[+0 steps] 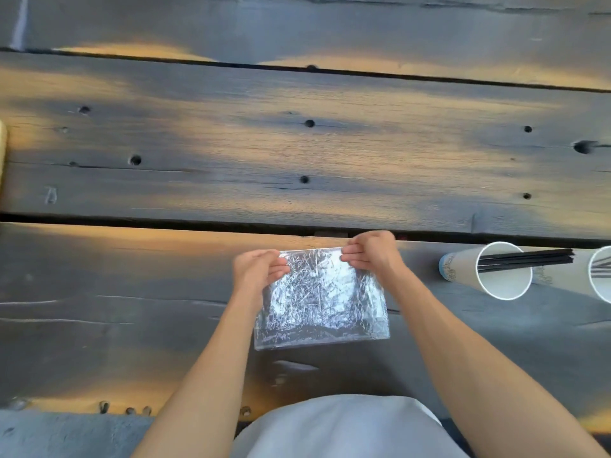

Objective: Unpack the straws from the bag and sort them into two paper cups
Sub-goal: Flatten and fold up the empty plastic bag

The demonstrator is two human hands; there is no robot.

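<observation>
Both hands pinch the far top edge of the clear crinkled bag (320, 299), which lies flat on the near middle of the wooden desk (297, 153): the left hand (256, 271) at its left corner, the right hand (372, 251) at its right. The black straws (525, 257) already stand in the two paper cups (496, 271) at the right edge, and the bag looks empty. So the sorting seems done; the next move is probably to seal or set aside the bag.

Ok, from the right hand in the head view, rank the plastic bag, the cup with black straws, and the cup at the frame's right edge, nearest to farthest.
1. Plastic bag: pinched at its top edge by the right hand.
2. Cup with black straws: to the hand's right.
3. Edge cup: farthest right, cut off by the frame.
</observation>
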